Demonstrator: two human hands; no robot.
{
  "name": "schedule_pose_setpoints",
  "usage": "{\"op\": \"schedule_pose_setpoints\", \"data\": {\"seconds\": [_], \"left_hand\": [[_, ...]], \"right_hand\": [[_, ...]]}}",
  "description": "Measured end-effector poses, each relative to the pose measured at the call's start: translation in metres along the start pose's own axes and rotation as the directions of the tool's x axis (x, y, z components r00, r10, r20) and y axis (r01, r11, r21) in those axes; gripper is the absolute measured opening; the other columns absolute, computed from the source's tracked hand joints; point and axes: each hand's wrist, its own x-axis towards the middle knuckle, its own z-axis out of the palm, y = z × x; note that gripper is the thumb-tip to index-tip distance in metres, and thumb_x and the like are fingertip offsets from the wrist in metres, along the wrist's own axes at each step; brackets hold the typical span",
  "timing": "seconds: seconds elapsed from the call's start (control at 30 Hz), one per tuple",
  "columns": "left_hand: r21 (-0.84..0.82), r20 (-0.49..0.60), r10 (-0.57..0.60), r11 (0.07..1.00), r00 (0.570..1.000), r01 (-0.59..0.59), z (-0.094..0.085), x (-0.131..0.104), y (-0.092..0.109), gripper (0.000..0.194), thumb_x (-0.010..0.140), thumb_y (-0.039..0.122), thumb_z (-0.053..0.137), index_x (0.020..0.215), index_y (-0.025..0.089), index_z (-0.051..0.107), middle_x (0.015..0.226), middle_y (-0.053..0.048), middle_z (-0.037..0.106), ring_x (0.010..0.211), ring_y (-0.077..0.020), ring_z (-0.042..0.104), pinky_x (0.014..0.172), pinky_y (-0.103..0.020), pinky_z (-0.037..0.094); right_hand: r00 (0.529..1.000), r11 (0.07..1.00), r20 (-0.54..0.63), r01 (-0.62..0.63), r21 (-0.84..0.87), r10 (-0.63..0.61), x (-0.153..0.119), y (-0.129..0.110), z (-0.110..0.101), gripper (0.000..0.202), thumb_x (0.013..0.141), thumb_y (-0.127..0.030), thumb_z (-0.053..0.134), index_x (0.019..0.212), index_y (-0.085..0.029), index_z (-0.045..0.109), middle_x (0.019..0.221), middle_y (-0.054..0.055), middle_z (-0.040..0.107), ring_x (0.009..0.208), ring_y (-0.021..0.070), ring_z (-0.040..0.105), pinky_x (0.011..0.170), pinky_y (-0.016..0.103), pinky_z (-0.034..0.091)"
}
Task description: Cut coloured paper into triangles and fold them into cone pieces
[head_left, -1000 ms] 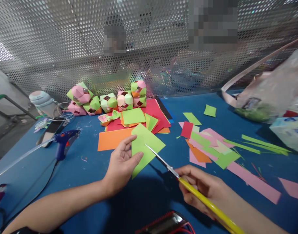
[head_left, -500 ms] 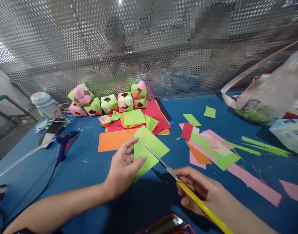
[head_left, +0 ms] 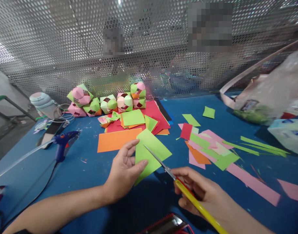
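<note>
My left hand [head_left: 126, 165] pinches the left side of a green sheet of paper [head_left: 155, 149] between thumb and fingers, above the blue table. A pair of scissors [head_left: 188, 191] with yellow and red handles sits in my right hand [head_left: 202, 191]. Its narrow metal blades lie together across the paper, with the tip near the paper's upper left. Behind the paper, an orange sheet [head_left: 115, 139] lies flat on the table. Farther back, a stack of green squares [head_left: 133, 117] rests on red sheets [head_left: 154, 110].
Folded paper balls [head_left: 108, 104] line up along the perforated metal screen [head_left: 163, 65]. On the left are a blue glue gun [head_left: 62, 143], a phone [head_left: 52, 131] and a cup [head_left: 44, 104]. Paper scraps [head_left: 209, 146] and a plastic bag [head_left: 276, 87] are at the right. Blurred people show behind the screen.
The green sheet has shifted slightly right and down with my left hand. The scissors have moved a little left. Both hands keep their holds.
</note>
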Motion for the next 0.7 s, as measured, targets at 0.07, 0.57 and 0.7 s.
{"op": "schedule_pose_setpoints", "data": {"seconds": [0.07, 0.57, 0.7], "left_hand": [[-0.007, 0.004, -0.001, 1.000, 1.000, 0.001, 0.0000, 0.0000, -0.0005, 0.053, 0.070, 0.016, 0.074, 0.116, 0.017, 0.048, 0.121, -0.012, 0.060, 0.079, -0.0141, 0.068, 0.065, -0.021, 0.055], [-0.062, 0.051, -0.014, 0.998, 0.999, 0.018, 0.0034, -0.0044, 0.0005, 0.053, 0.071, 0.014, 0.074, 0.115, 0.019, 0.045, 0.126, -0.012, 0.057, 0.078, -0.0116, 0.068, 0.067, -0.020, 0.056], [-0.067, 0.062, -0.015, 0.998, 0.998, 0.019, 0.0032, -0.0060, -0.0013, 0.053, 0.071, 0.014, 0.074, 0.115, 0.020, 0.046, 0.126, -0.011, 0.056, 0.079, -0.0114, 0.067, 0.068, -0.020, 0.055]], "right_hand": [[1.000, 1.000, -0.012, -0.008, 0.007, 0.008, 0.0004, -0.0007, 0.0007, 0.038, 0.061, -0.035, 0.076, 0.094, -0.026, 0.061, 0.067, -0.004, 0.050, 0.059, 0.0127, 0.052, 0.055, 0.024, 0.049], [1.000, 0.998, 0.006, -0.013, 0.060, 0.012, 0.0017, -0.0072, 0.0073, 0.041, 0.057, -0.037, 0.076, 0.092, -0.025, 0.059, 0.063, -0.004, 0.046, 0.057, 0.0122, 0.048, 0.052, 0.024, 0.047], [1.000, 0.998, 0.013, 0.005, 0.062, -0.006, 0.0028, -0.0033, 0.0068, 0.043, 0.058, -0.040, 0.077, 0.093, -0.025, 0.058, 0.064, -0.005, 0.045, 0.055, 0.0116, 0.046, 0.050, 0.024, 0.045]]}}
